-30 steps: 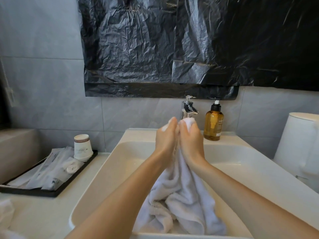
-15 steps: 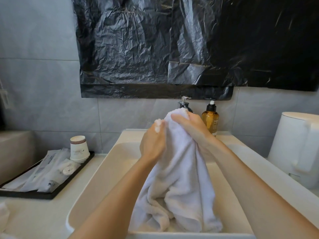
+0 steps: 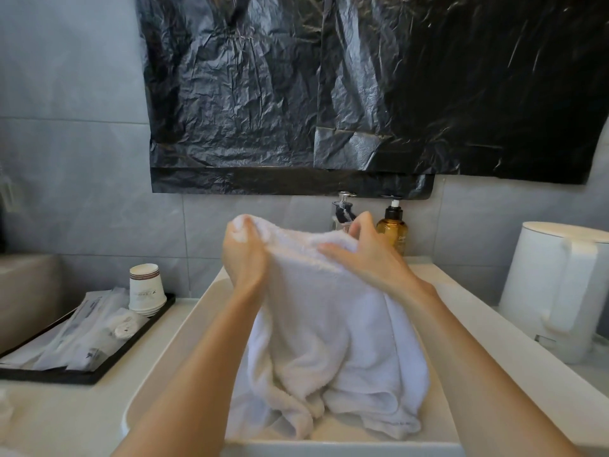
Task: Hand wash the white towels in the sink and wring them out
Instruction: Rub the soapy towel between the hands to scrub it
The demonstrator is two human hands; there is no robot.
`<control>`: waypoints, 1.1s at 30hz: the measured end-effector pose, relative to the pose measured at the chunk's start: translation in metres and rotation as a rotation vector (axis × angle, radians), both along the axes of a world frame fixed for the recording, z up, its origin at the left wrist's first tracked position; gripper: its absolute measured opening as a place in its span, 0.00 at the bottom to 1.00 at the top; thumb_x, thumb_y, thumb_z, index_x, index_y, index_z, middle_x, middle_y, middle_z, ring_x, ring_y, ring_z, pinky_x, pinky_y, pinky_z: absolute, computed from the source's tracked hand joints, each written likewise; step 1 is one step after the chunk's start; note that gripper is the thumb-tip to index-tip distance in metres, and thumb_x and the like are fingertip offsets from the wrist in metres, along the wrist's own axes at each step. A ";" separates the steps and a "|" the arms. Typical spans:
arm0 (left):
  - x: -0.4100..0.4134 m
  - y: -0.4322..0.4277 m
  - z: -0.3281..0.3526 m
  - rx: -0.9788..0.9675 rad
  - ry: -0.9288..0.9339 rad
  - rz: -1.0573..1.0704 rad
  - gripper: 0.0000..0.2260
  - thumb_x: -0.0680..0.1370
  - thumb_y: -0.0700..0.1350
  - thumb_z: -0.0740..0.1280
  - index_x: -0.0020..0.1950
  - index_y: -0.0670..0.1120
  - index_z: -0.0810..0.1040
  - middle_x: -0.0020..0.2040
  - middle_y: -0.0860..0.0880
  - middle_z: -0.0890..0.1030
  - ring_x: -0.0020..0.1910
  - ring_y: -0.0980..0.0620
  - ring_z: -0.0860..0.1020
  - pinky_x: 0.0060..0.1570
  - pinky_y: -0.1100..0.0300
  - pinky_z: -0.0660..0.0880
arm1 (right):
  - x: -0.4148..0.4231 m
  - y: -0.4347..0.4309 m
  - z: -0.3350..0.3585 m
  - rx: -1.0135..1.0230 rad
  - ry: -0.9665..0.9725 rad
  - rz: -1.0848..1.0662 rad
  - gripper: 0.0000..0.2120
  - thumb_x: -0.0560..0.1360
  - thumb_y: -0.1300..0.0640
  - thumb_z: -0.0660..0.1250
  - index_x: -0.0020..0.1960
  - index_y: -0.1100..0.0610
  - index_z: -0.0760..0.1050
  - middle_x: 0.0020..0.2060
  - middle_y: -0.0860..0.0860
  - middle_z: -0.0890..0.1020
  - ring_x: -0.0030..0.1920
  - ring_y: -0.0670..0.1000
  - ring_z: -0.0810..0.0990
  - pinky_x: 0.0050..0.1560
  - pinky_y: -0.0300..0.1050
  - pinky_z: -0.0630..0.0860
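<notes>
Head view: the towel [image 3: 329, 324] is held up over the sink [image 3: 184, 328], its lower folds lying inside. Its top edge is clamped by the fingers of the left hand [image 3: 245, 258] and right hand [image 3: 372, 258]. If the towel is swung back, the bottle [image 3: 392, 232] behind the sink could be knocked over.

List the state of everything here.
Towel: held up by its top edge, bottom bunched in sink.
Left hand: grips towel.
Right hand: grips towel.
Tap: partly hidden, flow cannot tell.
Soap bottle: upright.
Cups: stacked upside down on tray.
Kettle: upright, lid shut.
</notes>
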State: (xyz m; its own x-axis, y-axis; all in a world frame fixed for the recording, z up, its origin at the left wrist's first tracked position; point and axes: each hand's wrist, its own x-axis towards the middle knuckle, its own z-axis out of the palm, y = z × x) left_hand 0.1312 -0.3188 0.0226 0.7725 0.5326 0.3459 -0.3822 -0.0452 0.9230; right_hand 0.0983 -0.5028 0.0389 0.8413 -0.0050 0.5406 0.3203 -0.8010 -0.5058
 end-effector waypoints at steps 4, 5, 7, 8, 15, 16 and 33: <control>0.003 0.016 0.003 -0.155 0.022 0.059 0.14 0.84 0.51 0.54 0.59 0.45 0.75 0.53 0.49 0.77 0.56 0.47 0.75 0.54 0.56 0.68 | -0.007 0.007 -0.002 -0.144 0.199 0.290 0.33 0.65 0.33 0.72 0.62 0.40 0.59 0.53 0.46 0.75 0.50 0.48 0.76 0.48 0.47 0.72; 0.005 0.018 0.003 -0.173 0.032 0.066 0.15 0.84 0.51 0.54 0.60 0.45 0.75 0.54 0.48 0.77 0.57 0.47 0.75 0.53 0.56 0.68 | -0.007 0.008 -0.003 -0.206 0.218 0.333 0.34 0.66 0.36 0.74 0.65 0.37 0.61 0.58 0.44 0.73 0.57 0.47 0.74 0.55 0.47 0.71; 0.007 0.019 0.002 -0.174 0.043 0.080 0.15 0.84 0.52 0.55 0.63 0.45 0.74 0.57 0.47 0.78 0.59 0.46 0.75 0.56 0.56 0.68 | -0.003 0.008 -0.007 -0.325 0.225 0.323 0.29 0.70 0.42 0.74 0.67 0.38 0.67 0.61 0.42 0.72 0.62 0.46 0.70 0.62 0.47 0.68; 0.007 0.019 0.002 -0.167 0.044 0.080 0.16 0.84 0.52 0.55 0.63 0.45 0.74 0.58 0.47 0.78 0.60 0.46 0.75 0.58 0.55 0.68 | -0.001 0.007 -0.007 -0.350 0.220 0.292 0.24 0.72 0.44 0.72 0.66 0.41 0.71 0.59 0.45 0.73 0.61 0.48 0.70 0.62 0.48 0.68; 0.003 0.011 0.001 -0.009 0.019 0.065 0.13 0.83 0.53 0.53 0.54 0.47 0.74 0.49 0.49 0.77 0.53 0.46 0.75 0.50 0.53 0.68 | 0.000 0.010 0.006 0.127 0.068 0.312 0.24 0.81 0.48 0.60 0.52 0.72 0.73 0.47 0.67 0.77 0.47 0.63 0.75 0.44 0.48 0.64; 0.002 0.009 0.001 0.033 0.010 0.055 0.13 0.83 0.53 0.53 0.53 0.48 0.74 0.48 0.49 0.77 0.51 0.46 0.75 0.48 0.54 0.68 | -0.001 0.010 0.008 0.266 0.057 0.303 0.22 0.81 0.49 0.59 0.52 0.71 0.74 0.48 0.67 0.78 0.47 0.63 0.76 0.45 0.47 0.65; -0.028 -0.053 -0.011 0.264 -0.032 -0.314 0.19 0.83 0.48 0.54 0.32 0.49 0.67 0.32 0.52 0.73 0.35 0.51 0.69 0.41 0.52 0.67 | 0.005 0.052 -0.031 0.452 -0.061 0.003 0.13 0.80 0.50 0.58 0.39 0.53 0.70 0.36 0.51 0.78 0.42 0.55 0.77 0.41 0.50 0.71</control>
